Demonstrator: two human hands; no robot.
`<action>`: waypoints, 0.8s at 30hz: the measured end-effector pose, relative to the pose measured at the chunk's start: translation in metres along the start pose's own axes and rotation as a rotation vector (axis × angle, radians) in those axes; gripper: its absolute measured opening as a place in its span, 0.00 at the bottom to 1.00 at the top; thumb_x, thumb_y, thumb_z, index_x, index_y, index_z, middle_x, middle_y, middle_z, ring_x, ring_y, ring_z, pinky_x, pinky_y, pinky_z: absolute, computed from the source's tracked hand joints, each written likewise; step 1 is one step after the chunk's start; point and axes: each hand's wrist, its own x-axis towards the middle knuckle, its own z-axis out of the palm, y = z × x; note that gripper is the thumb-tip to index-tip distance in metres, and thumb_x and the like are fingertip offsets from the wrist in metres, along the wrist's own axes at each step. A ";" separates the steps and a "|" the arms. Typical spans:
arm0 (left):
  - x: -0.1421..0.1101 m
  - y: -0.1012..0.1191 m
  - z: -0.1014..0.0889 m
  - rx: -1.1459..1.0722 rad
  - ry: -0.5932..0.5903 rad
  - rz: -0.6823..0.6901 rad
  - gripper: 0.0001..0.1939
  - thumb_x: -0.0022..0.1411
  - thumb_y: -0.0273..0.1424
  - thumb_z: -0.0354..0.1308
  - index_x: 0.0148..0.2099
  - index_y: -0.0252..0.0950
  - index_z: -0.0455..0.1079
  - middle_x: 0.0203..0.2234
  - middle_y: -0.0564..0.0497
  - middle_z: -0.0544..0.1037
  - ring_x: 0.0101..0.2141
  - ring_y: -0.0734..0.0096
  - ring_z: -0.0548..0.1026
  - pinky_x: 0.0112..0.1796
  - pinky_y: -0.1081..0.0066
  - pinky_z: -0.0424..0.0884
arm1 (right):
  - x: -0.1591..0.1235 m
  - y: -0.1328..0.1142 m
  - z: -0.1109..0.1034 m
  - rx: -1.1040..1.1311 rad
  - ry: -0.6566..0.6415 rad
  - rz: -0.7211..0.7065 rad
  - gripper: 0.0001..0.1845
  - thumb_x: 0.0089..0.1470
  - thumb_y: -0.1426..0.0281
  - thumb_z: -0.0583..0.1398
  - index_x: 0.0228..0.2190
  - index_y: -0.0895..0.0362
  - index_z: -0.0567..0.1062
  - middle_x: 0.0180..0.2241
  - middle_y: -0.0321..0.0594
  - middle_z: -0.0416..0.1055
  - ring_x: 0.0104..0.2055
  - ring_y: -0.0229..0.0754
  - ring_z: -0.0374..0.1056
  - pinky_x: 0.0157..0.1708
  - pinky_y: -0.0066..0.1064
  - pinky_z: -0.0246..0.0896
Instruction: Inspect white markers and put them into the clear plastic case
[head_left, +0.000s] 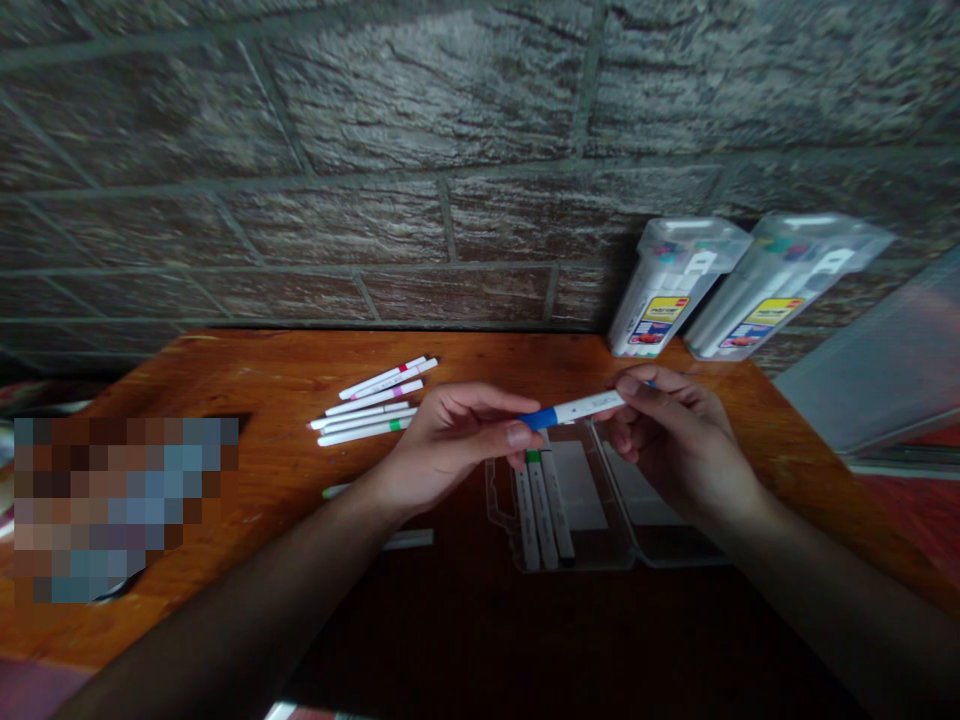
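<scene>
Blue-and-white marker [585, 407], slightly tilted | left hand [450, 440]: pinching blue end | right hand [682, 435]: pinching opposite end | forearms [300, 575] angled inward

The wall [420, 90] before me is rough, ridged, stone-like block, and the wooden table [262, 400] against it has a smooth, faintly glossy, varnished look. The blue-and-white marker [589, 406] seems smooth plastic, like the loose markers [375, 409]; the open case [628, 535] and upright boxes [694, 240] are clear, shiny plastic.
</scene>
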 end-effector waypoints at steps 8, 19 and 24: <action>0.003 -0.001 -0.002 0.093 0.152 -0.018 0.07 0.61 0.31 0.74 0.42 0.36 0.87 0.31 0.47 0.88 0.26 0.75 0.81 0.33 0.76 0.78 | 0.001 0.002 -0.001 -0.063 0.032 -0.102 0.08 0.49 0.65 0.76 0.27 0.53 0.84 0.22 0.36 0.80 0.16 0.32 0.66 0.14 0.22 0.59; 0.006 -0.008 -0.008 0.345 0.241 0.051 0.10 0.56 0.29 0.76 0.42 0.35 0.86 0.28 0.50 0.86 0.25 0.76 0.79 0.31 0.76 0.77 | 0.002 0.007 -0.006 -0.179 -0.008 -0.147 0.10 0.54 0.63 0.74 0.28 0.55 0.84 0.18 0.36 0.76 0.16 0.33 0.67 0.15 0.22 0.60; 0.007 -0.007 -0.007 0.357 0.236 0.064 0.09 0.56 0.29 0.76 0.40 0.34 0.84 0.26 0.52 0.85 0.25 0.77 0.78 0.29 0.77 0.75 | 0.001 0.009 -0.006 -0.191 -0.029 -0.144 0.09 0.55 0.63 0.74 0.28 0.54 0.85 0.18 0.35 0.75 0.17 0.33 0.67 0.16 0.23 0.62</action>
